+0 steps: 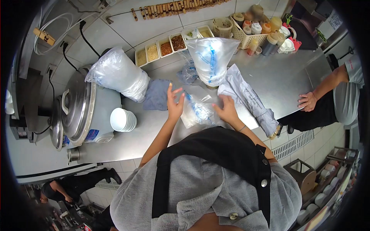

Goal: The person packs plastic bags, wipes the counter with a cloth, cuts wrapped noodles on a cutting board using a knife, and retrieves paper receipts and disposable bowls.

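Note:
A clear plastic bag with blue print [199, 110] lies flat on the steel counter in front of me, between my hands. My left hand [175, 102] is at the bag's left edge, fingers spread and holding nothing. On the other side, my right hand [228, 112] has its thumb and fingers apart beside the bag's right edge; whether it touches the plastic I cannot tell. Just behind stands an upright stack wrapped in blue-printed plastic [212, 61]. A folded grey-blue cloth [157, 94] lies left of my left hand. To the right is a long printed paper or plastic sleeve [246, 96].
At left are a plastic-wrapped stack [119, 73], nested white cups [124, 119] and large lidded pots [77, 106]. Ingredient trays [165, 47] line the wall, with a basket of bottles [248, 38] at back right. A co-worker's hand [307, 101] rests on the counter's right edge.

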A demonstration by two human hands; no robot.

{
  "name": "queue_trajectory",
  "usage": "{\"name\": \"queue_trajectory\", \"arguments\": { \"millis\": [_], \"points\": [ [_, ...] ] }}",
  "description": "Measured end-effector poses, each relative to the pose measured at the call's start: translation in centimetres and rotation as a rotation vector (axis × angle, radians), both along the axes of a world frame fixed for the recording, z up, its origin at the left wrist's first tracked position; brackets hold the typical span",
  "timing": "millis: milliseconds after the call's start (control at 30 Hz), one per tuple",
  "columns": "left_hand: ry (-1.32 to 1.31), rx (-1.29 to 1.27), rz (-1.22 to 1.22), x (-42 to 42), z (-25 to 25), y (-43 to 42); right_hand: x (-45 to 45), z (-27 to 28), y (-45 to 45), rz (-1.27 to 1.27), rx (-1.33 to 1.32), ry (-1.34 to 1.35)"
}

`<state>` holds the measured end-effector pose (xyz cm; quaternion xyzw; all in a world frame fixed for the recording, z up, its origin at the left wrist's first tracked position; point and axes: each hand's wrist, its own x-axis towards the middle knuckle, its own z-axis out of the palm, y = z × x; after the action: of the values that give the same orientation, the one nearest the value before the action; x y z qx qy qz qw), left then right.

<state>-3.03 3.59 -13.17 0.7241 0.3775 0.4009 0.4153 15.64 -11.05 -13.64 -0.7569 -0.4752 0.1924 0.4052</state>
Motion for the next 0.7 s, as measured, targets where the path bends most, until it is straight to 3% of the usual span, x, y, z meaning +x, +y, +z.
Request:
{"name": "queue_trajectory", "arguments": {
  "millis": [100, 133, 200, 267, 300, 333, 400, 467, 500, 567, 600, 700],
  "points": [
    [-0.003, -0.068, -0.005, -0.7, -0.6, -1.1, -0.2, -1.8, -0.4, 0.072, -0.077, -0.094],
    [0.063, 0.052, -0.103, -0.3, 0.4, -1.7, 0.0, -1.5, -0.1, 0.068, -0.074, -0.091],
    [0.131, 0.172, -0.202, 0.8, 2.7, -2.9, 0.5, -0.6, 0.7, 0.149, -0.131, 0.350],
    [0.186, 0.470, -0.412, 2.5, 5.8, -3.7, 0.4, 1.1, 1.1, 0.213, -0.068, 0.444],
    [0.185, 0.471, -0.415, 3.1, 7.1, -4.1, 0.3, 2.2, 1.2, 0.277, -0.008, 0.536],
    [0.212, 0.496, -0.453, 3.7, 8.1, -4.4, 0.6, 3.2, 1.3, 0.273, -0.007, 0.534],
    [0.236, 0.520, -0.497, 4.2, 8.6, -4.1, 1.0, 5.2, 1.4, 0.493, 0.093, 0.468],
    [0.241, 0.012, -0.649, 4.4, 8.6, -3.1, 1.0, 7.1, 1.4, 0.339, 0.218, 0.557],
    [0.240, 0.015, -0.653, 4.4, 9.0, -3.1, 1.1, 7.7, 1.5, 0.188, 0.344, 0.641],
    [-0.013, -0.313, -0.537, 4.5, 10.1, -3.5, 1.6, 8.4, 1.4, 0.124, 0.435, 0.769],
    [-0.248, -0.252, -0.536, 5.0, 10.3, -3.9, 2.0, 9.0, 1.2, 0.124, 0.374, 0.863],
    [-0.289, -0.222, -0.470, 4.4, 10.6, -3.6, 2.2, 9.5, 0.2, 0.157, 0.228, 1.032]
  ]
}}
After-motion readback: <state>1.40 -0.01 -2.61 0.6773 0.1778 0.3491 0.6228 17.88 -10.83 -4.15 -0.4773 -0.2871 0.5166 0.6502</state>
